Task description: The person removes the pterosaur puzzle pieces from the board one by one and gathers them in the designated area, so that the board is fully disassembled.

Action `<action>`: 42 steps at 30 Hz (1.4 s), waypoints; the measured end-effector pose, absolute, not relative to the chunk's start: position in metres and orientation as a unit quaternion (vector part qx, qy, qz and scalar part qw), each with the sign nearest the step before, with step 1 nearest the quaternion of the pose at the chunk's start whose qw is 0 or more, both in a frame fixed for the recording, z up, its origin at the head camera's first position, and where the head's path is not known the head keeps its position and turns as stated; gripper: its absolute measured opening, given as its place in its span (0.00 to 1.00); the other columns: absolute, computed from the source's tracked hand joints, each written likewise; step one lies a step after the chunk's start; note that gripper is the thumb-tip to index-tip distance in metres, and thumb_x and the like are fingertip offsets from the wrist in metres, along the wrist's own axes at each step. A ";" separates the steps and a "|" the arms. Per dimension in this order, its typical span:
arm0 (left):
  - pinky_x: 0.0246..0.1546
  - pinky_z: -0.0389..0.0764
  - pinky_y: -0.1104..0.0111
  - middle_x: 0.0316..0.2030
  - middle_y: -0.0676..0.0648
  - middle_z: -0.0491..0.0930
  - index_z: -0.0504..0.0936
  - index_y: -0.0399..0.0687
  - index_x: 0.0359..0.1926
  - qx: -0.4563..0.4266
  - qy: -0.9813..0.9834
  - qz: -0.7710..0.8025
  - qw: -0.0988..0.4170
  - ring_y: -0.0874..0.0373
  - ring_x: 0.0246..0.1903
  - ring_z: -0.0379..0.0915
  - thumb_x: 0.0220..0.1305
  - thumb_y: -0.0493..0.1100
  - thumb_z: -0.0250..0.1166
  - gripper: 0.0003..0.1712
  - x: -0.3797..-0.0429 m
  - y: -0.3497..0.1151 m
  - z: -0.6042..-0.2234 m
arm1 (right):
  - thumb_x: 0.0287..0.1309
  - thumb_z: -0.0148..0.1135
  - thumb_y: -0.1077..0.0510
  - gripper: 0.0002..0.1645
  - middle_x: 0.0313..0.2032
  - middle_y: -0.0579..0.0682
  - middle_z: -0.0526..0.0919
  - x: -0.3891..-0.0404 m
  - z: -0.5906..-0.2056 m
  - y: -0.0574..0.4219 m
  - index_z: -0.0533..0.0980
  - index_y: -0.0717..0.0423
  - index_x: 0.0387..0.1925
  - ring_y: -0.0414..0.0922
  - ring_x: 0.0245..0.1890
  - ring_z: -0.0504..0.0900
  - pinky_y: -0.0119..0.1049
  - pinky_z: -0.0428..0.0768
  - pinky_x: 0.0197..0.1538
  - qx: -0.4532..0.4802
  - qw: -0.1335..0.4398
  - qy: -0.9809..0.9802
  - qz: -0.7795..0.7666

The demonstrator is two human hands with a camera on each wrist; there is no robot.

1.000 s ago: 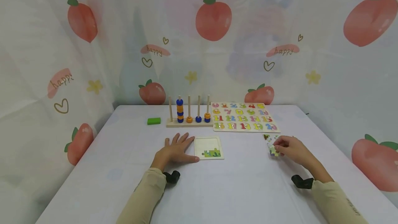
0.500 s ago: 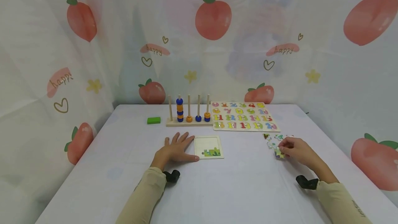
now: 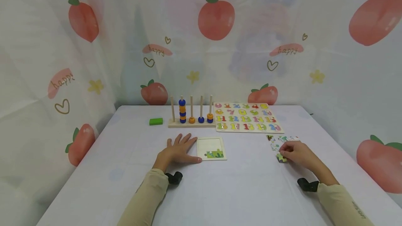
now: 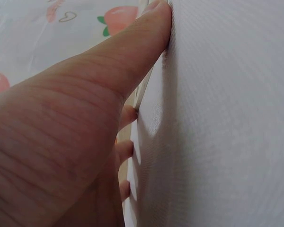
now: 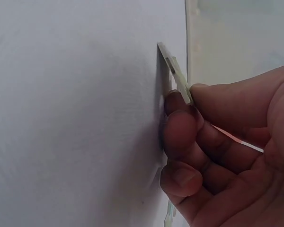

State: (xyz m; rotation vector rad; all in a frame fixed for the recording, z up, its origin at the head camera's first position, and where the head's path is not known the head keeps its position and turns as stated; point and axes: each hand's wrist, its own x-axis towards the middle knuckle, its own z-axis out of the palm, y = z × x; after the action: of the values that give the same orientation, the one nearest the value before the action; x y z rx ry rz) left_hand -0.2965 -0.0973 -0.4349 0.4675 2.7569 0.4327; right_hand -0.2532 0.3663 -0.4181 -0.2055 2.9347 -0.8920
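My right hand (image 3: 296, 152) pinches a green jigsaw puzzle piece (image 3: 281, 158) between thumb and fingers. In the right wrist view that piece (image 5: 177, 74) stands tilted, one edge touching or very near the white cloth. Several loose puzzle pieces (image 3: 274, 147) lie just beyond this hand, partly hidden by it. Fingers spread, my left hand (image 3: 178, 152) rests on the table against the left side of a square puzzle tray (image 3: 208, 144). Green joined pieces (image 3: 216, 154) lie in the tray's lower right corner. In the left wrist view the thumb (image 4: 132, 47) lies along the tray's edge.
A wooden bead stacker (image 3: 191, 125) with blue and orange beads stands at the back. Beside it lies a number puzzle board (image 3: 248, 118). A green block (image 3: 156, 121) lies to the left. Printed cloth (image 3: 216, 62) hangs behind the table.
My right hand has drawn the puzzle piece a little toward me, away from the loose pieces, and has changed its tilt. My left hand and the tray have stayed put.
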 end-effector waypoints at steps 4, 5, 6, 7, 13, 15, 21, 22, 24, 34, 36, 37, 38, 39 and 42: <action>0.77 0.34 0.31 0.86 0.46 0.46 0.57 0.60 0.86 0.163 0.963 0.150 0.156 0.37 0.84 0.33 0.63 0.76 0.68 0.59 -0.296 -0.096 -0.434 | 0.71 0.65 0.64 0.05 0.32 0.49 0.81 -0.254 -0.417 0.365 0.82 0.64 0.39 0.47 0.33 0.75 0.40 0.76 0.35 -0.070 0.022 0.962 -0.264; 0.77 0.33 0.31 0.86 0.46 0.46 0.57 0.60 0.86 0.162 0.963 0.150 0.157 0.38 0.84 0.32 0.63 0.76 0.68 0.59 -0.297 -0.096 -0.434 | 0.71 0.66 0.64 0.05 0.32 0.49 0.81 -0.254 -0.417 0.365 0.82 0.64 0.39 0.48 0.33 0.75 0.40 0.76 0.35 -0.070 0.020 0.963 -0.258; 0.77 0.34 0.31 0.86 0.46 0.47 0.57 0.60 0.86 0.161 0.963 0.151 0.156 0.38 0.84 0.33 0.63 0.76 0.68 0.59 -0.297 -0.096 -0.435 | 0.71 0.66 0.64 0.05 0.32 0.50 0.80 -0.254 -0.417 0.365 0.82 0.64 0.38 0.48 0.34 0.75 0.41 0.76 0.36 -0.073 0.019 0.964 -0.254; 0.77 0.33 0.32 0.86 0.46 0.46 0.56 0.61 0.86 0.160 0.963 0.149 0.158 0.38 0.84 0.32 0.63 0.76 0.68 0.59 -0.298 -0.096 -0.435 | 0.70 0.66 0.64 0.05 0.32 0.50 0.80 -0.254 -0.418 0.365 0.82 0.63 0.38 0.48 0.34 0.75 0.41 0.76 0.36 -0.072 0.019 0.965 -0.250; 0.77 0.31 0.33 0.86 0.47 0.44 0.55 0.62 0.87 0.157 0.963 0.145 0.162 0.39 0.84 0.30 0.63 0.76 0.67 0.59 -0.299 -0.096 -0.439 | 0.70 0.66 0.64 0.04 0.31 0.48 0.79 -0.253 -0.419 0.364 0.82 0.61 0.37 0.49 0.34 0.74 0.42 0.74 0.37 -0.079 0.008 0.969 -0.234; 0.77 0.31 0.33 0.86 0.48 0.44 0.55 0.62 0.87 0.157 0.963 0.145 0.161 0.39 0.84 0.30 0.63 0.76 0.67 0.59 -0.299 -0.096 -0.439 | 0.69 0.66 0.64 0.04 0.30 0.48 0.79 -0.252 -0.419 0.362 0.82 0.62 0.37 0.49 0.33 0.74 0.43 0.74 0.36 -0.085 -0.002 0.971 -0.224; 0.77 0.34 0.33 0.86 0.48 0.46 0.56 0.62 0.86 0.156 0.965 0.144 0.156 0.39 0.84 0.32 0.64 0.76 0.68 0.58 -0.298 -0.095 -0.437 | 0.70 0.65 0.64 0.06 0.30 0.49 0.79 -0.253 -0.413 0.353 0.82 0.64 0.38 0.49 0.33 0.74 0.42 0.74 0.35 -0.082 -0.020 0.973 -0.214; 0.77 0.34 0.33 0.86 0.48 0.46 0.56 0.62 0.86 0.155 0.965 0.143 0.156 0.39 0.84 0.32 0.64 0.76 0.68 0.58 -0.298 -0.095 -0.437 | 0.71 0.65 0.63 0.06 0.30 0.49 0.79 -0.253 -0.411 0.350 0.82 0.64 0.39 0.49 0.33 0.74 0.42 0.74 0.34 -0.083 -0.019 0.972 -0.219; 0.77 0.33 0.33 0.86 0.48 0.45 0.55 0.62 0.86 0.155 0.965 0.142 0.157 0.39 0.84 0.31 0.64 0.76 0.67 0.58 -0.298 -0.095 -0.439 | 0.72 0.64 0.62 0.07 0.30 0.48 0.79 -0.253 -0.409 0.344 0.83 0.64 0.40 0.48 0.33 0.75 0.42 0.75 0.34 -0.086 -0.014 0.969 -0.232; 0.76 0.31 0.31 0.86 0.49 0.44 0.55 0.64 0.87 0.153 0.964 0.150 0.155 0.39 0.84 0.30 0.63 0.75 0.68 0.59 -0.303 -0.095 -0.445 | 0.75 0.64 0.59 0.10 0.35 0.50 0.83 -0.260 -0.406 0.313 0.83 0.64 0.44 0.47 0.34 0.77 0.40 0.79 0.35 -0.113 -0.003 0.946 -0.305; 0.76 0.31 0.32 0.86 0.49 0.43 0.54 0.64 0.87 0.153 0.964 0.149 0.159 0.39 0.84 0.29 0.63 0.75 0.68 0.59 -0.302 -0.095 -0.444 | 0.75 0.65 0.59 0.09 0.36 0.51 0.83 -0.261 -0.405 0.306 0.83 0.64 0.45 0.47 0.34 0.78 0.39 0.80 0.35 -0.119 0.000 0.942 -0.314; 0.77 0.30 0.32 0.87 0.49 0.43 0.54 0.64 0.87 0.153 0.964 0.147 0.162 0.39 0.84 0.29 0.63 0.76 0.68 0.59 -0.302 -0.095 -0.443 | 0.75 0.65 0.59 0.09 0.36 0.51 0.83 -0.262 -0.404 0.303 0.83 0.64 0.45 0.47 0.34 0.78 0.39 0.80 0.35 -0.123 0.002 0.941 -0.317; 0.77 0.31 0.32 0.87 0.49 0.43 0.54 0.64 0.87 0.154 0.964 0.146 0.162 0.39 0.84 0.29 0.64 0.76 0.68 0.59 -0.301 -0.095 -0.442 | 0.74 0.65 0.59 0.09 0.36 0.51 0.83 -0.262 -0.403 0.299 0.83 0.64 0.45 0.47 0.34 0.79 0.39 0.81 0.36 -0.125 0.003 0.939 -0.321; 0.77 0.32 0.32 0.86 0.49 0.44 0.54 0.63 0.87 0.155 0.964 0.146 0.161 0.39 0.84 0.30 0.64 0.76 0.67 0.59 -0.301 -0.096 -0.441 | 0.74 0.65 0.60 0.09 0.36 0.52 0.84 -0.263 -0.403 0.296 0.83 0.64 0.45 0.47 0.34 0.79 0.39 0.81 0.36 -0.131 0.005 0.937 -0.325; 0.77 0.35 0.32 0.86 0.48 0.45 0.55 0.63 0.87 0.160 0.964 0.143 0.159 0.39 0.84 0.32 0.64 0.77 0.67 0.59 -0.300 -0.097 -0.440 | 0.74 0.66 0.60 0.09 0.37 0.52 0.84 -0.265 -0.402 0.287 0.82 0.64 0.45 0.47 0.35 0.80 0.38 0.82 0.37 -0.143 0.013 0.931 -0.335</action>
State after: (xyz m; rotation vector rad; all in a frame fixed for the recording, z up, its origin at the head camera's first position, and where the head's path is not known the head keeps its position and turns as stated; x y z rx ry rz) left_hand -0.2999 -0.0971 -0.4396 0.4571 2.7558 0.4075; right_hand -0.2646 0.2871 -0.4023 -0.4467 2.9016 -1.0439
